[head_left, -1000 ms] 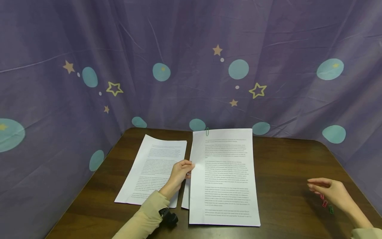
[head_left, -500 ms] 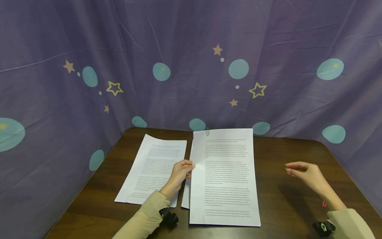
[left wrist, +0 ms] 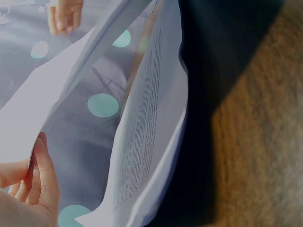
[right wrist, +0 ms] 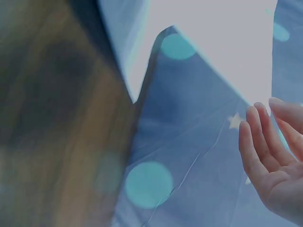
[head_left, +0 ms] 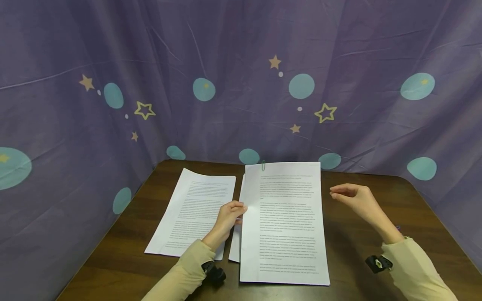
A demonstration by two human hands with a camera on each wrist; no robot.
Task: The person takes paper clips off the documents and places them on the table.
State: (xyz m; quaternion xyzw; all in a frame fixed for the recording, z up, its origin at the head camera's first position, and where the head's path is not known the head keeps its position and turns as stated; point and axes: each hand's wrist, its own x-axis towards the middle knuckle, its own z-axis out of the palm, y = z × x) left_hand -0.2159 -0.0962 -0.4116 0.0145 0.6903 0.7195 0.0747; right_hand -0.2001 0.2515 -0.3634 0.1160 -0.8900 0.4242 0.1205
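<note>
My left hand pinches the left edge of a stack of printed paper, thumb in front and fingers behind. The stack is held up off the table, as the left wrist view shows. A green paper clip sits on its top edge, near the left corner. Just right of that stack, my right hand hovers with thumb and fingertips close together. In the right wrist view, its fingertips are near the paper's corner; whether something small lies between them cannot be seen.
Another stack of printed sheets lies on the brown wooden table at the left. More sheets show behind the held stack. A small purple item peeks out by my right wrist. A patterned purple curtain hangs behind.
My right hand has moved left and away from the red and green paper clips, towards the held stack. Those clips are now hidden behind my right arm. My left hand has barely moved.
</note>
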